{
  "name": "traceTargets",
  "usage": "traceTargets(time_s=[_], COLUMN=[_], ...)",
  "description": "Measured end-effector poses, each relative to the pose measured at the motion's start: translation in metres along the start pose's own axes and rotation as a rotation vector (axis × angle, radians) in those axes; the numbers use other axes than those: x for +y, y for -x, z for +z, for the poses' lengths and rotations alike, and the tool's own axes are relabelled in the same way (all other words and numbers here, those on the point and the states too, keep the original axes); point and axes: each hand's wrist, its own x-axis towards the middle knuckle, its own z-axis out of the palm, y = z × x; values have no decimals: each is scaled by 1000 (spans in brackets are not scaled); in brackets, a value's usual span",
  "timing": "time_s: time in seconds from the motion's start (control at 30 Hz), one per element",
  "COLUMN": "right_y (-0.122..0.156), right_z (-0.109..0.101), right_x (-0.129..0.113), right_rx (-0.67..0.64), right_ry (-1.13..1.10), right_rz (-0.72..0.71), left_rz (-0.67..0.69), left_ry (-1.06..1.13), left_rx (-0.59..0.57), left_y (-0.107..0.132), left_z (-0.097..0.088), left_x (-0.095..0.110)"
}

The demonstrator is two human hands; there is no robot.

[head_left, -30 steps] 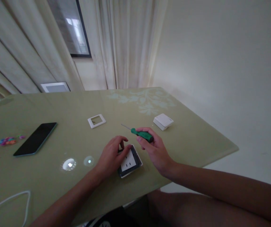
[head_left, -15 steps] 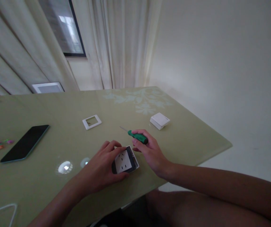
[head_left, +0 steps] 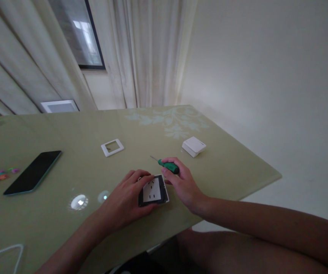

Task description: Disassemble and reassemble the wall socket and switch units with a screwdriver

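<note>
Socket point(head_left: 153, 190) lies on table point(head_left: 95, 125), holes up. Left hand point(head_left: 126, 198) grips socket's left side, fingers on far edge, likely so it cannot slide. Right hand point(head_left: 182, 182), just right of socket, closed round screwdriver point(head_left: 168, 166) (green handle, tip pointing away from socket). White frame point(head_left: 112, 147) behind socket, well apart.

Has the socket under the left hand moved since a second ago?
Yes. The socket has turned clockwise under the left hand; its near edge no longer lines up with the white frame.
</note>
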Motion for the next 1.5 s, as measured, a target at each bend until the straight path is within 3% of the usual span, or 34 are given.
traceTargets(time_s=[0.43, 0.63, 0.97, 1.17, 1.5], right_y=[-1, -2, -1, -2, 0], right_z=[-2, -2, -3, -5, -2], right_x=[6, 6, 4, 8, 1], right_rx=[16, 12, -13, -17, -25], right_ry=[-79, -88, -68, -25, -86], right_rz=[23, 19, 34, -10, 47], left_rz=[83, 29, -30, -25, 13], left_ry=[-135, -112, 19, 45, 18], left_rx=[98, 111, -35, 2, 108], left_y=[0, -1, 0, -1, -3], left_z=[17, 23, 0, 4, 12], left_x=[-2, -4, -15, -19, -11])
